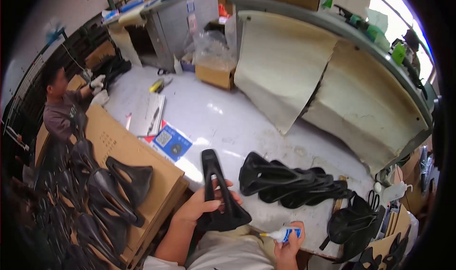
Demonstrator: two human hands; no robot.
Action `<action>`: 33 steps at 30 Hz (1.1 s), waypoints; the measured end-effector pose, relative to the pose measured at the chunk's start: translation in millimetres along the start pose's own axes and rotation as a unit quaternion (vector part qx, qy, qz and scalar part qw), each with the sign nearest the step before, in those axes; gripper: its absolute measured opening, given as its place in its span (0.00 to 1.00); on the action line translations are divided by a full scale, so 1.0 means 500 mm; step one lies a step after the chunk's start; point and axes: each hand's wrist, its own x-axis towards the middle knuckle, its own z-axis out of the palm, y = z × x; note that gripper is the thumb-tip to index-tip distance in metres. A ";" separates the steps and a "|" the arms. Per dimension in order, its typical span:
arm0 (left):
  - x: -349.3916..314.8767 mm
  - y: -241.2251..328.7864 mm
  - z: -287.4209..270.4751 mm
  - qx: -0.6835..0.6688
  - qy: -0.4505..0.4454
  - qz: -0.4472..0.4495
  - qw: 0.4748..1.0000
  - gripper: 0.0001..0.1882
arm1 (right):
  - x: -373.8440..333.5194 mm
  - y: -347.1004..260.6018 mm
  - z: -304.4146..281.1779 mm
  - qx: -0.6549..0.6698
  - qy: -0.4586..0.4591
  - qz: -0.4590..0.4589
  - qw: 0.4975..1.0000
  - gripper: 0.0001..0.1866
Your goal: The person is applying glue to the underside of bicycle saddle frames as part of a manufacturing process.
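Note:
My left hand (197, 207) is closed around a black bicycle saddle shell (236, 215), its narrow nose pointing up and a long slot running down its middle. Fingers of that hand show through the slot. In my closed right hand (290, 247) is a small white and blue squeeze bottle (281, 234), its yellowish nozzle tip turned left toward the saddle shell. A stacked row of similar black saddle shells (289, 182) lies on the worktable just beyond my hands.
The pale worktable (213, 110) carries an open booklet (150, 115), a blue printed sheet (173, 141) and a cardboard box (213, 75). Many saddle shells cover a cardboard stack (142, 149) at left. A gloved co-worker (64, 101) stands beyond. More black parts (351, 222) lie at right.

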 end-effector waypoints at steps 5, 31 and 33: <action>0.037 -0.045 -0.055 0.065 0.018 -0.004 0.998 0.43 | 0.017 0.034 0.040 -0.037 -0.036 0.019 0.998 0.19; 0.027 -0.064 -0.083 0.029 0.132 0.095 0.986 0.39 | 0.025 0.095 0.115 -0.334 -0.137 -0.023 0.932 0.18; 0.027 -0.064 -0.082 0.031 0.132 0.089 0.987 0.39 | 0.024 0.098 0.112 -0.345 -0.145 -0.051 0.926 0.18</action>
